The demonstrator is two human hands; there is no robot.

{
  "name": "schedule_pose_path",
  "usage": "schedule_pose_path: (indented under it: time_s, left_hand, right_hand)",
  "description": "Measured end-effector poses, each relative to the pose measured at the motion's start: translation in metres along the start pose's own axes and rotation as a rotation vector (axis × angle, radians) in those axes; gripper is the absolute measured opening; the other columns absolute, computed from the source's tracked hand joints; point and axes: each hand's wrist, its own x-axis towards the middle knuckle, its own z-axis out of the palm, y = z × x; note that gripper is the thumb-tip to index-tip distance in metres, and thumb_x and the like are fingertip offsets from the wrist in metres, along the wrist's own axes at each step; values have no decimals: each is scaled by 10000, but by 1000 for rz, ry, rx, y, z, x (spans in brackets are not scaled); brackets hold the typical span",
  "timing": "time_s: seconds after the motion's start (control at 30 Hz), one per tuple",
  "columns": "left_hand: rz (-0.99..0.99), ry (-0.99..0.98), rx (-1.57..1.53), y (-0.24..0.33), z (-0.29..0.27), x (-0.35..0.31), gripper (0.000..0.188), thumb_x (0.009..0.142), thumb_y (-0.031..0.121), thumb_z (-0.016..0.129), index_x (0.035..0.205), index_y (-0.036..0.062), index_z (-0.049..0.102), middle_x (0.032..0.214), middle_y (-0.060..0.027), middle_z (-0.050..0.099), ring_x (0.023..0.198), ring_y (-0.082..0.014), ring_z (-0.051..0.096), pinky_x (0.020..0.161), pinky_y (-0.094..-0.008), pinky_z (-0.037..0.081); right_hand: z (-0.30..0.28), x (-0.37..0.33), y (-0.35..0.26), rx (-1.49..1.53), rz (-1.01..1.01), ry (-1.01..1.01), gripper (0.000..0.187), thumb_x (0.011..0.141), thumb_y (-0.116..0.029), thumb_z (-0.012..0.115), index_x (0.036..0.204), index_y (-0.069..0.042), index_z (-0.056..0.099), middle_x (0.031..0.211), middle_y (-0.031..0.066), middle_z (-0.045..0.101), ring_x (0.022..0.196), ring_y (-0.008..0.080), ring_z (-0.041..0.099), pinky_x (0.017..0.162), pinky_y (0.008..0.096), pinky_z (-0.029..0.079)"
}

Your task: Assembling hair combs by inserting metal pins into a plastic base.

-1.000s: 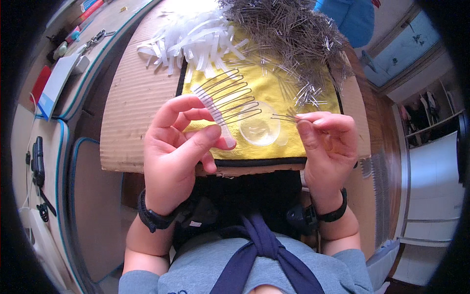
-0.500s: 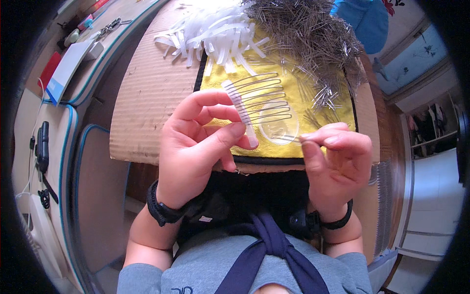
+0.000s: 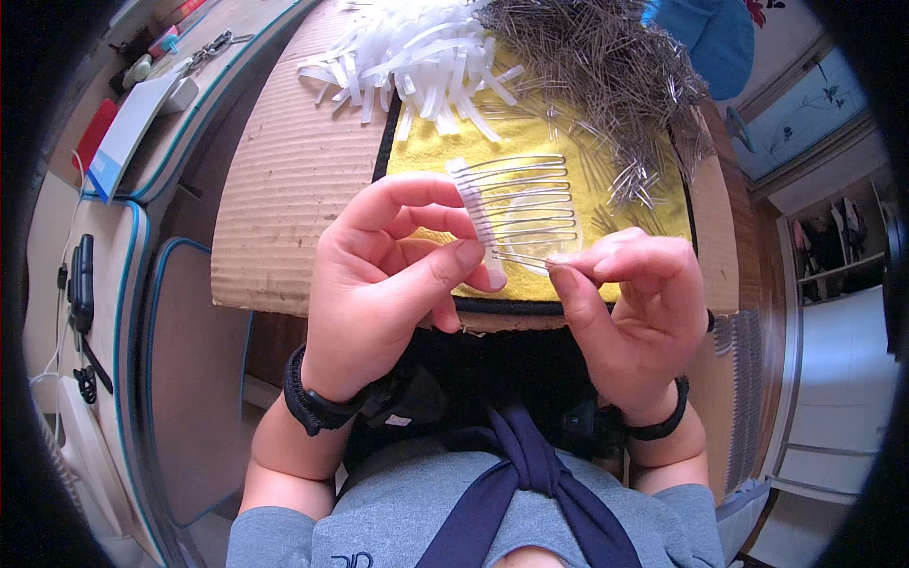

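My left hand (image 3: 393, 256) pinches a white plastic strip (image 3: 455, 168) between thumb and fingers. Several U-shaped metal pins (image 3: 540, 196) stick out of the strip toward the right in a comb-like row. Between my right thumb and index finger (image 3: 630, 284) is another metal pin (image 3: 523, 258), closed end hidden in the grip, its two tips at the lower part of the strip. Whether the tips have entered the strip I cannot tell. Below the row, a clear oval plastic piece (image 3: 532, 266) lies on the yellow cloth (image 3: 426, 156).
A pile of white plastic strips (image 3: 417, 57) lies at the far side, and beside it a large heap of metal pins (image 3: 606, 66). Cardboard (image 3: 275, 189) lies under the black-edged cloth. At the left stand blue-edged desks (image 3: 142, 246); something blue (image 3: 710, 47) is at the far right.
My right hand has moved left with its pin, bringing the tips up to the strip. The strip in my left hand has shifted slightly right and turned a little.
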Motion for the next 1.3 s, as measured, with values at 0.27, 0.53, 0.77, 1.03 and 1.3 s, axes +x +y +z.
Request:
schedule_pose_path:
  time_s: [0.27, 0.53, 0.77, 1.03, 1.3]
  left_hand:
    - [-9, -12, 49, 2, -2, -3, 259, 813, -11, 579, 1064, 0, 513, 904, -95, 605, 754, -177, 652, 456, -163, 496]
    - [-21, -11, 131, 0, 5, 0, 270, 799, -32, 576, 1061, -16, 512, 894, -96, 599, 715, -169, 648, 438, -159, 476]
    - [24, 28, 75, 0, 0, -3, 325, 804, -45, 529, 1118, -18, 449, 940, -146, 610, 693, -166, 637, 417, -143, 423]
    - [-1, -23, 98, 0, -1, -1, 316, 818, -13, 534, 1121, -5, 444, 977, -187, 622, 687, -161, 629, 448, -147, 426]
    - [-24, -26, 78, 1, -1, -1, 327, 814, -11, 543, 1123, 0, 437, 984, -189, 620, 694, -156, 627, 454, -150, 432]
  right_hand:
    - [-8, 20, -28, 2, 498, -181, 359, 742, 91, 613, 939, -48, 347, 744, 48, 589, 681, 61, 559, 630, 175, 422]
    - [-14, 21, -28, -90, 572, -174, 372, 735, 60, 648, 962, -30, 367, 773, 53, 606, 724, 68, 585, 663, 178, 440]
    - [-73, 20, -2, -338, 380, 254, 114, 762, -59, 647, 849, 12, 626, 741, 107, 621, 651, 153, 606, 597, 252, 467]
    - [-111, 12, 17, -670, 532, -176, 142, 715, -52, 645, 853, -16, 646, 732, 75, 550, 660, 143, 548, 606, 260, 433]
    - [-122, 31, 2, -844, 347, -433, 85, 752, -5, 550, 830, 29, 553, 784, 141, 555, 723, 254, 559, 652, 317, 434]
